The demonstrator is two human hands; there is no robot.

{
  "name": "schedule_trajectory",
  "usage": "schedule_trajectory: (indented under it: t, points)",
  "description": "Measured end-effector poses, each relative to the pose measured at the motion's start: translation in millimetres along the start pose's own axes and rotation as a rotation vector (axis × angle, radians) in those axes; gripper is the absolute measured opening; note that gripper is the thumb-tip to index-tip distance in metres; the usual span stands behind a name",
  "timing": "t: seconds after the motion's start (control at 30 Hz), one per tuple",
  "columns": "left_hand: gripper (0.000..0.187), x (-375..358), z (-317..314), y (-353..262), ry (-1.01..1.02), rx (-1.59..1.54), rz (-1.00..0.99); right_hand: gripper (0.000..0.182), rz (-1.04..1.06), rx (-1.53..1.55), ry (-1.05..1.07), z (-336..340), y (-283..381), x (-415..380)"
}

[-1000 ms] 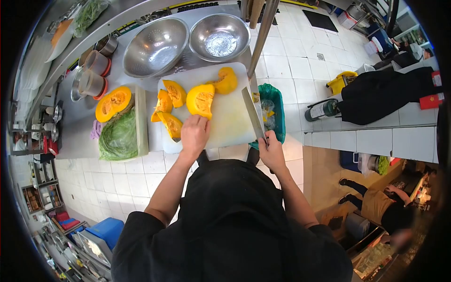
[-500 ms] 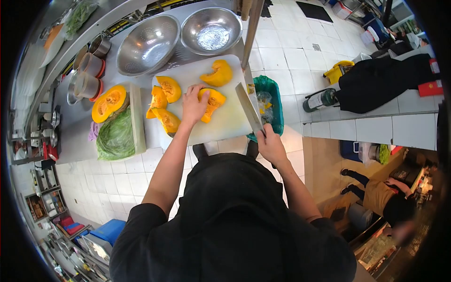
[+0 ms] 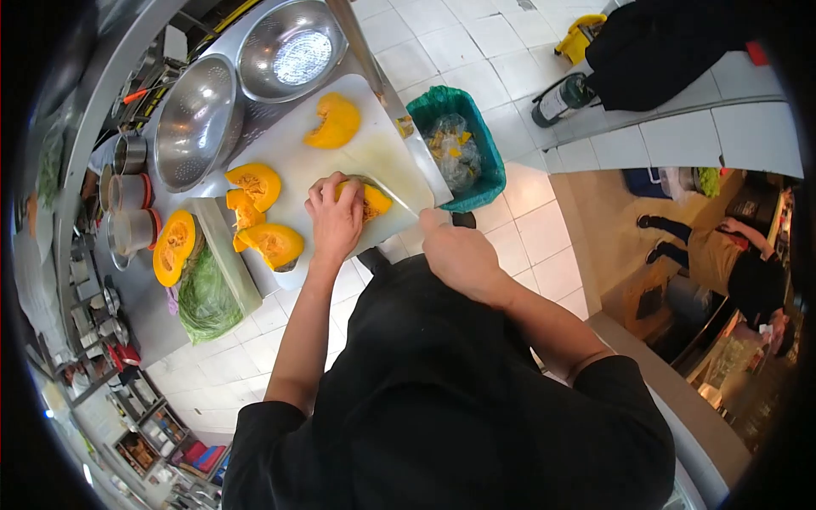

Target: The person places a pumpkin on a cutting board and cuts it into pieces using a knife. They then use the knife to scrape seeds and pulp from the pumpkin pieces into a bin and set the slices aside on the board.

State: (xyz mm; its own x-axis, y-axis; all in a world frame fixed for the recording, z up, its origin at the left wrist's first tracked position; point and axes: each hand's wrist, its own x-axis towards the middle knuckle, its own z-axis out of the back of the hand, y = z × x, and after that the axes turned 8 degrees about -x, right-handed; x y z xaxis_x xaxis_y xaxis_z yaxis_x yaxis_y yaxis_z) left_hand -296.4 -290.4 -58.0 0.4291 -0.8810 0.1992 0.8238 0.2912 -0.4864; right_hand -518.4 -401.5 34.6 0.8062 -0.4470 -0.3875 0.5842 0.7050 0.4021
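My left hand (image 3: 334,214) presses down on a pumpkin wedge (image 3: 377,203), its fingers curled over the top. A kitchen knife (image 3: 393,190) is in my right hand (image 3: 459,257), fingers wrapped round the handle, which they hide. Its blade slants along the far side of that wedge, close over the white cutting board (image 3: 387,136). Farther back on the board lies another pumpkin wedge (image 3: 333,121). Several cut pieces, among them an upper-left wedge (image 3: 255,185) and a seedy wedge (image 3: 276,245), sit left of my left hand.
Two steel colanders, one left (image 3: 195,123) and one right (image 3: 293,51), stand behind the board. At left, a pumpkin half (image 3: 175,247) lies beside a plastic-wrapped green bundle (image 3: 212,293). A green-lined bin (image 3: 493,174) holds scraps off the board's right edge. A person (image 3: 722,255) stands far right.
My right hand has brought the knife from the board's right edge leftward to the wedge under my left hand. The whole view has turned, and the bin shows more fully.
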Motion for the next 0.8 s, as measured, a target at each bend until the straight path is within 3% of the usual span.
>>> schedule_trajectory:
  t: [0.27, 0.8]
  points:
    - [0.017, -6.5, -14.4, 10.3, -0.12, 0.012, -0.008, 0.017, -0.069, 0.062, 0.157, 12.2, 20.4, -20.5]
    - [0.021, -4.7, -17.1, 8.3, -0.168, 0.015, -0.046, 0.017, -0.143, 0.188, 0.158, 14.8, 35.1, 2.9]
